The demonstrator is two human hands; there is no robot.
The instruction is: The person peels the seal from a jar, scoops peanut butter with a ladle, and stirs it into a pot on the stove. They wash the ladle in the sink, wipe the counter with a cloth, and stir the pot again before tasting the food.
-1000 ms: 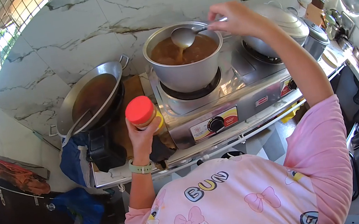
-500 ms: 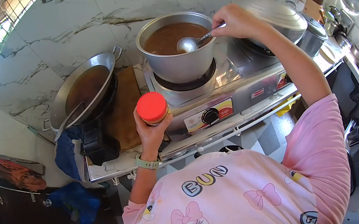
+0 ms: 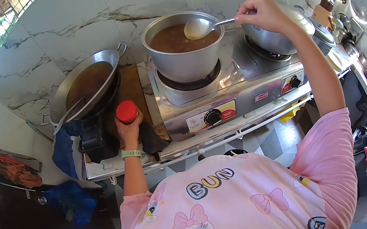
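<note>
Right hand (image 3: 264, 11) pinches the ladle (image 3: 201, 28) above the pot (image 3: 185, 66), I see; left hand (image 3: 129, 131) clasps the jar (image 3: 127, 112) (red-capped).

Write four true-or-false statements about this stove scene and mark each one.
1. The right hand holds a ladle over the pot. True.
2. The jar in the left hand has a blue lid. False: the lid is red.
3. The pot holds brown liquid. True.
4. The wok sits right of the stove. False: it sits to the left.
</note>
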